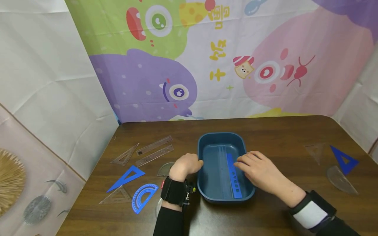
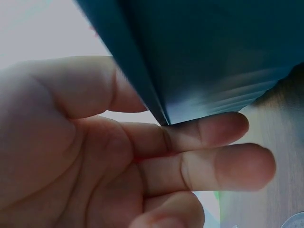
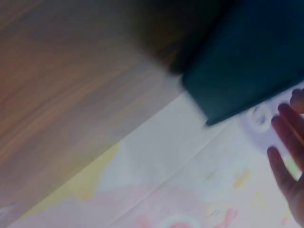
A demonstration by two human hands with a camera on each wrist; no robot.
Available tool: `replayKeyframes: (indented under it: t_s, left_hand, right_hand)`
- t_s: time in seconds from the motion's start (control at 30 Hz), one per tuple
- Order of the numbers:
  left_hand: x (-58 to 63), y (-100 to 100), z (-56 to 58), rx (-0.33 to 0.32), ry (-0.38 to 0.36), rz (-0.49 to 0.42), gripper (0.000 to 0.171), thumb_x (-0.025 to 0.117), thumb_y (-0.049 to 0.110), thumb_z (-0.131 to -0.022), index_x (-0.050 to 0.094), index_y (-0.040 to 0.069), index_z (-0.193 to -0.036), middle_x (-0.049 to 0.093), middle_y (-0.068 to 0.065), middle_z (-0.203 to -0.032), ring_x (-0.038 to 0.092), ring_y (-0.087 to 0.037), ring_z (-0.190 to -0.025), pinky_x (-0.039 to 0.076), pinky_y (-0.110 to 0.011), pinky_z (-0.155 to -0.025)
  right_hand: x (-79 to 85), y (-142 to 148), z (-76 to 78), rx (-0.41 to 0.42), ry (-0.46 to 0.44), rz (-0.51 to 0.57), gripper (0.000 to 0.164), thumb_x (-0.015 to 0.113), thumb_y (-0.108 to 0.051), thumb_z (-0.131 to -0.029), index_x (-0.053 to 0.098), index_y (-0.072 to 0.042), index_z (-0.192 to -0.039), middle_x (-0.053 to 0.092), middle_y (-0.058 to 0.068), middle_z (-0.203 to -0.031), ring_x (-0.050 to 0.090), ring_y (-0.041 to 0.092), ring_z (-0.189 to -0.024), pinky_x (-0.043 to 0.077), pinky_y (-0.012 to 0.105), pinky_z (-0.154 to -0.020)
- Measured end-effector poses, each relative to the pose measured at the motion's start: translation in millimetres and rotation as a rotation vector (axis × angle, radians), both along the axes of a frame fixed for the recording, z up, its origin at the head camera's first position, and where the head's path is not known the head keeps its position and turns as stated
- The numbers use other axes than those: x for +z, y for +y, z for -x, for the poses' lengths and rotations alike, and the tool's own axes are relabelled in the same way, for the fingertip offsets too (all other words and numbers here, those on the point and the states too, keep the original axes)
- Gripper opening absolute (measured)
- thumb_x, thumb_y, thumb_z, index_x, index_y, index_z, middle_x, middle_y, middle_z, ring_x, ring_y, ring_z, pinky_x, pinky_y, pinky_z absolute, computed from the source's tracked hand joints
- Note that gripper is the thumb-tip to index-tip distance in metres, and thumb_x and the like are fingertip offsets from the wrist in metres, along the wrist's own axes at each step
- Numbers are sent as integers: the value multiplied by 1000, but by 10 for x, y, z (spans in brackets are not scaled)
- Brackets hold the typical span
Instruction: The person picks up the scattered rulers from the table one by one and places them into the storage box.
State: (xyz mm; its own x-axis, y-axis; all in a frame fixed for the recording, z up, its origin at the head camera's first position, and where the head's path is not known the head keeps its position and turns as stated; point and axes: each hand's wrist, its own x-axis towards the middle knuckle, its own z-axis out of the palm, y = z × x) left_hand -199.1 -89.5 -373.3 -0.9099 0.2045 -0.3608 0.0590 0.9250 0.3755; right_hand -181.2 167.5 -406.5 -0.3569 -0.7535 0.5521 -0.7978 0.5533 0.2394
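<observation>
A dark blue-green plastic tray stands on the table. Inside it lie a blue ruler and, to its left, a clear ruler, side by side. My left hand pinches the tray's left rim; in the left wrist view the thumb is on one side of the wall and the fingers on the other. Over the right rim reaches my right hand, its fingertips just right of the blue ruler. The right wrist view shows its fingers loosely extended beside the tray.
To the left lie two clear rulers, a blue set square, clear set squares, a blue protractor and a clear protractor. On the right are a blue set square, a clear protractor and a clear set square.
</observation>
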Motion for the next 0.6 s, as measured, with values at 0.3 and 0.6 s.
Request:
replayKeyframes:
  t_s: [0.3,0.6]
  left_hand:
    - [-25,-6,8,-7,-4,9,30,41,26,-95,61,3,-90,53,-10,-84,51,-23,-76,37,-36,-69]
    - [-44,0,-21,8,-6,-2,30,42,26,-94,59,4,-83,45,-6,-70,49,-22,-69,36,-35,-65]
  right_hand:
    - [4,929,69,-629,-262,131,44,67,-7,-70,55,5,-110,54,24,-104,52,43,-93,39,55,-74]
    - [-61,1684,-50,-1080,-865,-15,63,69,-25,-78,38,19,-111,37,41,-105,41,60,-90,39,63,-66]
